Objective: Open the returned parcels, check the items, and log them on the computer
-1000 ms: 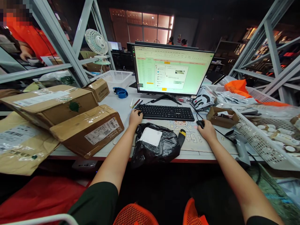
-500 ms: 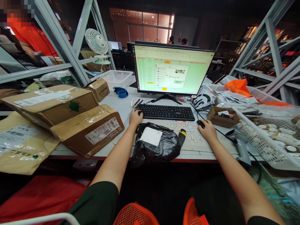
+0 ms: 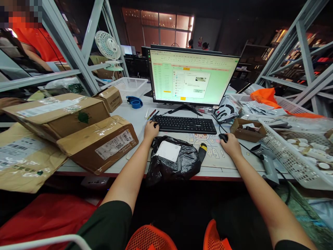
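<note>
My left hand [image 3: 151, 130] rests at the left end of the black keyboard [image 3: 186, 124], fingers curled on its edge keys. My right hand [image 3: 231, 144] is closed over a black mouse [image 3: 223, 137] to the right of the keyboard. Between my forearms lies a black plastic parcel bag [image 3: 173, 160] with a white label, and a black-and-yellow tool [image 3: 202, 150] sits beside it. The monitor [image 3: 191, 78] behind the keyboard shows a green spreadsheet with a dialog window.
Taped cardboard boxes [image 3: 99, 143] and a brown mailer [image 3: 23, 158] crowd the left of the table. White baskets [image 3: 288, 156] of small items, a small brown box [image 3: 247, 128] and a barcode scanner [image 3: 267, 163] stand right. A fan [image 3: 108, 47], blue tape roll [image 3: 135, 102] and a person in orange [image 3: 36, 40] are behind.
</note>
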Action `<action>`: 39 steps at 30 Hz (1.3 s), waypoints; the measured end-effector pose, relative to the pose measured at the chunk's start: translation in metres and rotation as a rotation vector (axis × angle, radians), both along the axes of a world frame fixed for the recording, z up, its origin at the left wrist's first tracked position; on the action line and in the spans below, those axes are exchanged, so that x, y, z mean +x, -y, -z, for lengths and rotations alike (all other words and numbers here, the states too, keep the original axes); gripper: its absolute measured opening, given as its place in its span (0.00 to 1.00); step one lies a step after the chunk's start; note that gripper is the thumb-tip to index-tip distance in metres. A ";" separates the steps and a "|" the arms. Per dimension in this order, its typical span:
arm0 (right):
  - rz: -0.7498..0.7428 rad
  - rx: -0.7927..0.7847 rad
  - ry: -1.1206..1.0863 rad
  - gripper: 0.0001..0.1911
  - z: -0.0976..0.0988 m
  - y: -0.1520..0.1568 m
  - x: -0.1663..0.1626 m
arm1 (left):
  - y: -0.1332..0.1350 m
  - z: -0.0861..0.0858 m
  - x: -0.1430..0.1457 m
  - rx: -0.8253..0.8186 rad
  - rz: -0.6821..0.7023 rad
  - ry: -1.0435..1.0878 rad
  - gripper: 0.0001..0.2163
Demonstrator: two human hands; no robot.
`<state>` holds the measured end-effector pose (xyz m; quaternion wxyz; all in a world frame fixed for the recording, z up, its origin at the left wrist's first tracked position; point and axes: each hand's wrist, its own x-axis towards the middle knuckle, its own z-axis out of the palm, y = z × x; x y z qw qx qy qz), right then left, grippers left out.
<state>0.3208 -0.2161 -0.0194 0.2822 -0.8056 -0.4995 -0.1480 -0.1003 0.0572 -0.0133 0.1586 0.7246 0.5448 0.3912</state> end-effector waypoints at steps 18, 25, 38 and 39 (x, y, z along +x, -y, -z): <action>0.013 -0.018 0.004 0.25 0.001 -0.001 0.000 | -0.001 0.000 0.000 -0.008 -0.001 -0.008 0.14; -0.022 -0.019 0.020 0.22 -0.001 0.001 0.000 | -0.002 0.001 0.000 -0.007 -0.001 -0.004 0.14; 0.011 -0.026 -0.023 0.24 0.000 0.000 0.001 | -0.001 0.000 0.000 -0.002 -0.002 -0.002 0.14; 0.012 -0.024 -0.023 0.24 0.000 0.000 0.001 | -0.001 0.000 0.000 -0.001 -0.002 -0.002 0.14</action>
